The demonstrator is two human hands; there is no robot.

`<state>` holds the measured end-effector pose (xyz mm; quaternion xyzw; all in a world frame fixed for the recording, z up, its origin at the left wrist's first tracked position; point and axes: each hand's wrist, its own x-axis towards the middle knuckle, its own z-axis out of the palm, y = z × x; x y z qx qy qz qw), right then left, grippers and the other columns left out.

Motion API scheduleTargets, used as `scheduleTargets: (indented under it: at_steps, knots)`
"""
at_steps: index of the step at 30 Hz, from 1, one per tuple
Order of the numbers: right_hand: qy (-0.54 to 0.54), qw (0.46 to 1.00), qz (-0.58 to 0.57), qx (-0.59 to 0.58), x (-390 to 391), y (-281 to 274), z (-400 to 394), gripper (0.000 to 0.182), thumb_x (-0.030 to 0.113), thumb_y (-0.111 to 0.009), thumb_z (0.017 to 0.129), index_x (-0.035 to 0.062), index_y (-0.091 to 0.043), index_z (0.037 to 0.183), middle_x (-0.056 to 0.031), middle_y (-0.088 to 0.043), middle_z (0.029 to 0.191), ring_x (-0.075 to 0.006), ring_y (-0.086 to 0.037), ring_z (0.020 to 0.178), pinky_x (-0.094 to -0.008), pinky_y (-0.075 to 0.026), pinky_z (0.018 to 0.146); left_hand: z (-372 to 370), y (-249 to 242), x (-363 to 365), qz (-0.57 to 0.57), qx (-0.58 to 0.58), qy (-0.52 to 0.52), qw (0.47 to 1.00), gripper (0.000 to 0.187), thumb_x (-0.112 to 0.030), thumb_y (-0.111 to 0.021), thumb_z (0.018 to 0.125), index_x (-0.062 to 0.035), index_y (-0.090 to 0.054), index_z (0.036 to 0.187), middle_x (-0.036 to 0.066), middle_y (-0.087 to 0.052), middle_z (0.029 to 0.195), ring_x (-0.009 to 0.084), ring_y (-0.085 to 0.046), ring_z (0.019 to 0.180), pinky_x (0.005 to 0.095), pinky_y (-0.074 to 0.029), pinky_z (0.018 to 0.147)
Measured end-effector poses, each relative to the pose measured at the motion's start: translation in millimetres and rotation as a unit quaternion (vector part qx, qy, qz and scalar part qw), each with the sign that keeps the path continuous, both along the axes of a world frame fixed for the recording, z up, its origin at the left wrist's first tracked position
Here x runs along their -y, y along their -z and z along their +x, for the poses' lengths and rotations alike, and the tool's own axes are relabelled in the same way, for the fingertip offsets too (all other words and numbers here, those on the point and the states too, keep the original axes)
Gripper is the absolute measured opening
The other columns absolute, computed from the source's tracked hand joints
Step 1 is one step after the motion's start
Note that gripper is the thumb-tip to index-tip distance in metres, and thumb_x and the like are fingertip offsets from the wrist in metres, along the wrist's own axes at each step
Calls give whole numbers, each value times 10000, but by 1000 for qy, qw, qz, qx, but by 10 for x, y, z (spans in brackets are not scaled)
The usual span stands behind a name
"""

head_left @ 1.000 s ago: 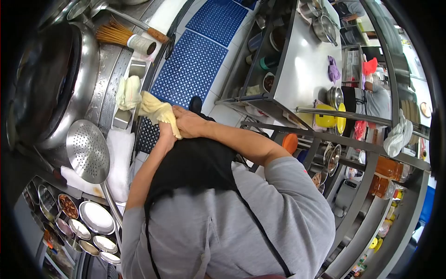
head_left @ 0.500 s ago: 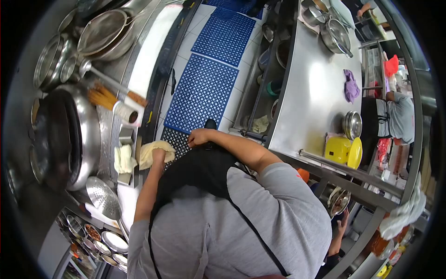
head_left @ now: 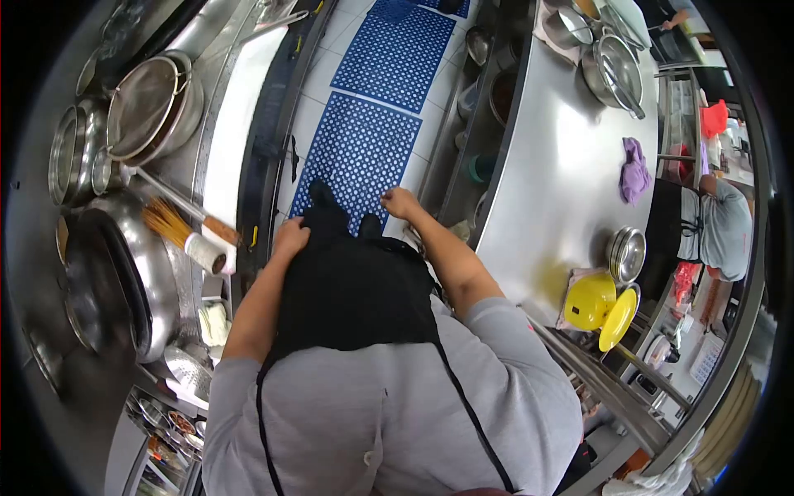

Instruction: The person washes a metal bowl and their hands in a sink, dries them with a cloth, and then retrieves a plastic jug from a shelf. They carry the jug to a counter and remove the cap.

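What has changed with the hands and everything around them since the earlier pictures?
The left hand has let go of the pale yellow cloth, now out of sight; the right hand had released it before that. The black shoes have moved forward onto the blue mat. The purple cloth and yellow pot stayed on the steel counter.

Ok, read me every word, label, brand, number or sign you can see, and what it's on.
No text can be read.
Dark patch on the yellow container: too small to read.
Pale gridded item at right: too small and blurred to read.
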<state>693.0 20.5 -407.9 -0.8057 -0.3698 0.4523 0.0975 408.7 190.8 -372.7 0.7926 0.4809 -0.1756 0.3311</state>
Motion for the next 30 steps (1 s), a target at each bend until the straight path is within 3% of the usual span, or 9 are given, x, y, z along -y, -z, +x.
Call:
scheduleTargets:
  at_steps: [3, 6, 9, 16, 19, 22, 26, 27, 30]
  knots:
    - [25, 999, -24, -36, 54, 114, 95, 372, 353, -634, 828, 85, -720, 1072, -179, -688, 1068, -346, -650, 1007, -419, -498, 900, 491, 308, -217, -116, 44, 12, 992, 476, -277, -595, 794, -85, -632, 1228, 173, -631, 1226, 345, -578, 1167, 403, -440, 1014]
    - [17, 997, -39, -63, 99, 205, 151, 405, 364, -629, 831, 69, -711, 1096, -177, -674, 1121, -346, -643, 1034, -410, -492, 921, 1059, 168, -334, -146, 86, 82, 982, 472, -291, -614, 811, -82, -628, 1234, 172, -631, 1226, 347, -576, 1171, 407, -436, 1020]
    - [14, 995, -65, -75, 16, 118, 406, 420, 366, -621, 835, 57, -704, 1106, -174, -667, 1146, -347, -639, 1051, -408, -488, 930, 1554, 87, -576, -204, 38, 158, 965, 478, -267, -621, 827, -22, -613, 1236, 184, -623, 1241, 332, -582, 1169, 377, -438, 1011]
    - [114, 988, -105, -16, -155, 48, 1011, 378, 318, -610, 825, 66, -705, 1089, -188, -683, 1079, -347, -645, 1035, -419, -497, 908, 2233, 274, -1174, -208, -35, 223, 952, 426, -303, -614, 830, -80, -647, 1191, 199, -624, 1218, 367, -577, 1161, 431, -441, 1016]
    - [173, 981, -91, -7, -380, 408, 1278, 373, 317, -602, 821, 67, -709, 1077, -193, -682, 1069, -351, -646, 1031, -415, -498, 907, 2535, 400, -1293, -156, -53, 221, 961, 369, -252, -575, 837, -49, -661, 1133, 222, -636, 1173, 383, -600, 1113, 449, -462, 988]
    - [199, 976, -90, -25, -576, 897, 1466, 357, 310, -617, 831, 79, -710, 1085, -194, -678, 1088, -360, -632, 1056, -426, -483, 933, 2817, 890, -1341, -199, -43, 192, 960, 345, -231, -561, 844, -41, -667, 1111, 225, -640, 1162, 387, -609, 1094, 459, -473, 970]
    - [216, 975, -40, 31, -763, 1760, 1715, 353, 319, -626, 845, 79, -710, 1090, -185, -682, 1091, -353, -634, 1057, -431, -479, 935, 3207, 1557, -1223, -139, -15, 265, 954, 433, -217, -556, 854, -51, -578, 1253, 242, -641, 1144, 397, -615, 1075, 466, -482, 951]
    - [244, 968, -47, 34, -759, 2011, 1780, 347, 316, -635, 850, 74, -710, 1088, -182, -686, 1086, -343, -646, 1035, -426, -487, 916, 3286, 1718, -1197, -138, 1, 299, 944, 465, -226, -559, 861, -44, -538, 1288, 235, -645, 1137, 396, -616, 1071, 464, -487, 938]
    - [335, 942, 10, 25, -749, 2685, 1964, 312, 259, -592, 870, 45, -711, 1063, -142, -709, 877, -220, -687, 719, -357, -545, 650, 3544, 2184, -1100, -136, 11, 373, 918, 408, -237, -563, 867, -25, -582, 1215, 228, -649, 1130, 391, -617, 1072, 462, -489, 930]
